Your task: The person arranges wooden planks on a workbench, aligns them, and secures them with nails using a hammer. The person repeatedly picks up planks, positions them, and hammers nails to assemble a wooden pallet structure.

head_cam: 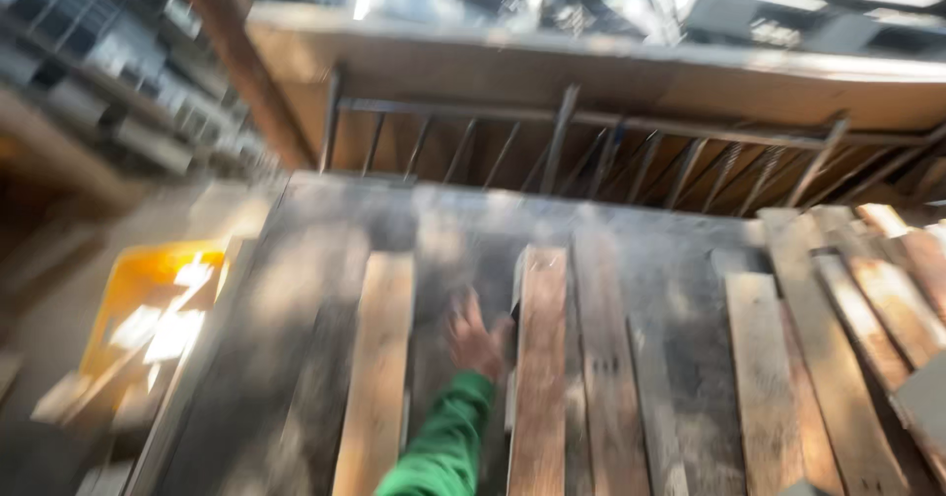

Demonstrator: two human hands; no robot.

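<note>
The whole head view is smeared by motion blur, and no edge is rendered sharply. Warm daylight is cast across the planks [542,358], which glow orange-brown where they are lit and turn grey in shade. A glaring patch is blown out on the yellow sheet [148,299] at the left. Washed-out highlights are seen along the top. The outstretched hand [478,338] is softened to a blur, and the corners are stretched by wide-angle distortion.

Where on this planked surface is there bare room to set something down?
The dark grey sheet between the middle plank and the right-hand plank looks bare. The far right is crowded with overlapping planks. The hand fills the gap left of the middle plank.
</note>
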